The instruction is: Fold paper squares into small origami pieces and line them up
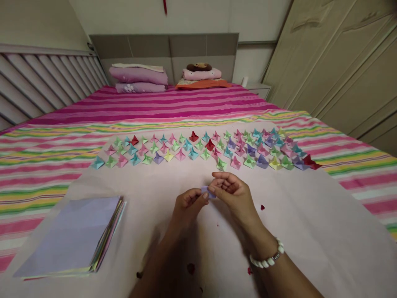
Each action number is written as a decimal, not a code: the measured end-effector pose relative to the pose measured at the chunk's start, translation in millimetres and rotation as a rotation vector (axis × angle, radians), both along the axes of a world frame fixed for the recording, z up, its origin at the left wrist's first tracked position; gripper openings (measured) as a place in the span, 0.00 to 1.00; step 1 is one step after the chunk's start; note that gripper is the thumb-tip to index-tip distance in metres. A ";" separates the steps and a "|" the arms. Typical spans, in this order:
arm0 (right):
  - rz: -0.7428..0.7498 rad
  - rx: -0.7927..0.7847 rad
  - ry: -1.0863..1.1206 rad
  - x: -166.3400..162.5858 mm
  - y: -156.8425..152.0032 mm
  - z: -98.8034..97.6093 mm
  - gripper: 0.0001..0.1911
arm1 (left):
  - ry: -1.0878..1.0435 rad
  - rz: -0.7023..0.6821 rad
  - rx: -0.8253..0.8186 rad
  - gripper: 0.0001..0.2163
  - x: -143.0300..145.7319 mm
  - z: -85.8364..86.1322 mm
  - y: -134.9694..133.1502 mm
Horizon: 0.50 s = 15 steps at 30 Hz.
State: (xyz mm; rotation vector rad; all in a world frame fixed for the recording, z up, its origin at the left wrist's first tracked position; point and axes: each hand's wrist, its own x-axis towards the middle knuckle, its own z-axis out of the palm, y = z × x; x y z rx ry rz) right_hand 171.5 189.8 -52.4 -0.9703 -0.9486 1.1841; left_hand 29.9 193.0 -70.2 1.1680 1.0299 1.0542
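Both my hands meet over a pale pink sheet [297,231] spread on the bed. My left hand [188,203] and my right hand [230,191] pinch a small folded lilac paper piece [207,191] between their fingertips. A white bead bracelet [267,259] circles my right wrist. Just beyond the hands lie rows of several small folded paper shapes [201,150] in pink, green, blue, purple, yellow and red.
A stack of coloured paper sheets [74,236], lilac on top, lies at the near left. The striped bedspread [46,145] extends all round. Folded bedding and pillows [139,76] sit by the headboard; wardrobe doors [341,62] stand to the right.
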 end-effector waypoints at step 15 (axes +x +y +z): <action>0.044 -0.064 -0.011 -0.2 -1.6 2.1 0.12 | 0.095 -0.055 0.080 0.12 -1.7 3.4 -1.8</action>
